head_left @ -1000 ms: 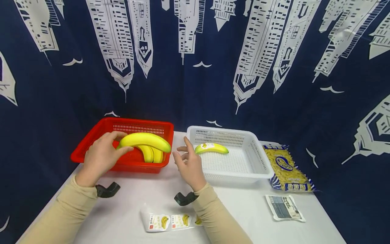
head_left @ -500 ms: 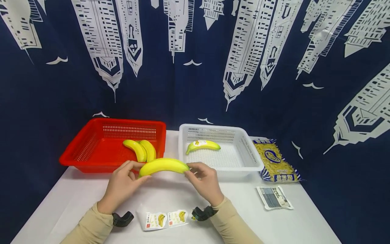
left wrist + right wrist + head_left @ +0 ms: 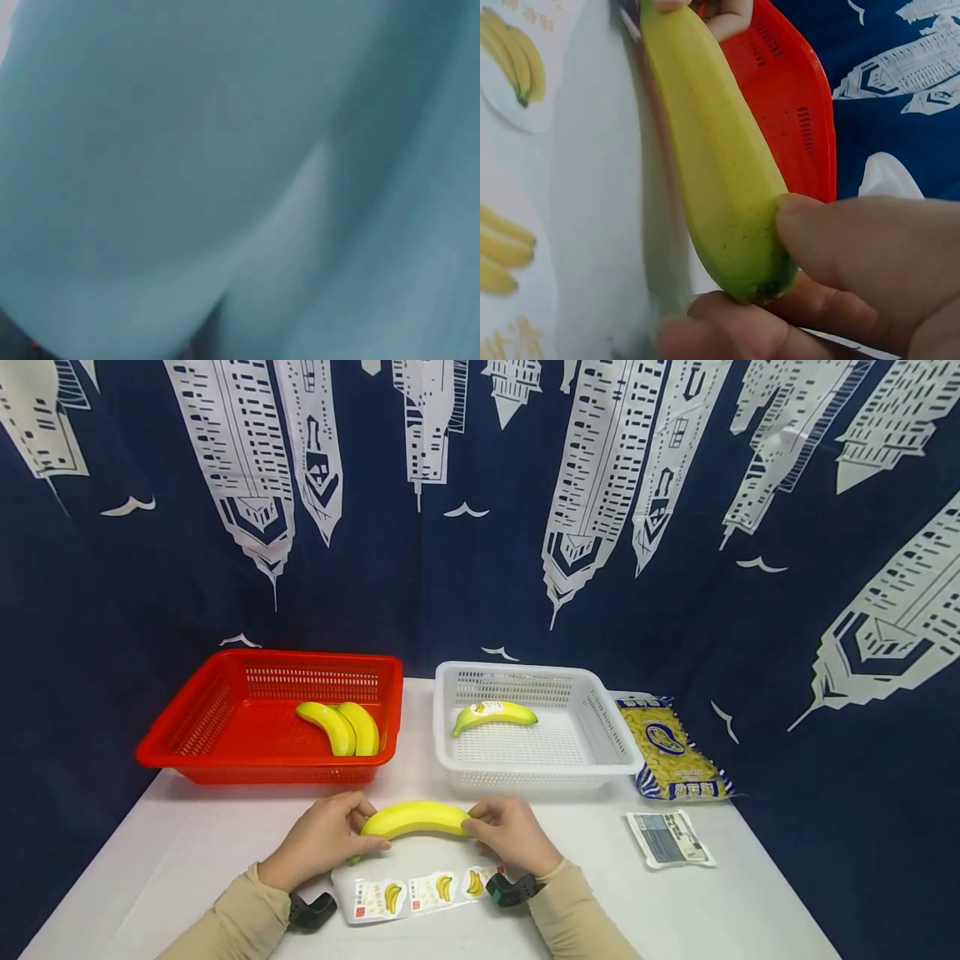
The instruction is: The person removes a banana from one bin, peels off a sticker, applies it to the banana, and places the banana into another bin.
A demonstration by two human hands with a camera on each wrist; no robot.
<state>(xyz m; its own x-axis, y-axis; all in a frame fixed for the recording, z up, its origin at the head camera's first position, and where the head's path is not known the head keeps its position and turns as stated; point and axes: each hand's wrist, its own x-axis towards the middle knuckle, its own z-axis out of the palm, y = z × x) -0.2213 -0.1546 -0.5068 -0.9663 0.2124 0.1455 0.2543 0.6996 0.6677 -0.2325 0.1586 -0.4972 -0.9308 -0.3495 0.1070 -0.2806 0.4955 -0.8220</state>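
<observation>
White table (image 3: pixel 187 852): two hands (image 3: pixel 322 839) (image 3: pixel 510 831) pinching one banana (image 3: pixel 415 818); two bananas (image 3: pixel 341 727) in red basket (image 3: pixel 202 735), one (image 3: pixel 491 714) in white basket (image 3: pixel 600 752).

White table (image 3: pixel 187 852) bears baskets, sticker sheet, packets.

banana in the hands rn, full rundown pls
The banana is yellow, smooth and unpeeled, greenish at its tip in the right wrist view, with no sticker visible. It lies level, arched upward, just above the sticker sheet on the table. The left hand grips one end, the right hand pinches the other.
</observation>
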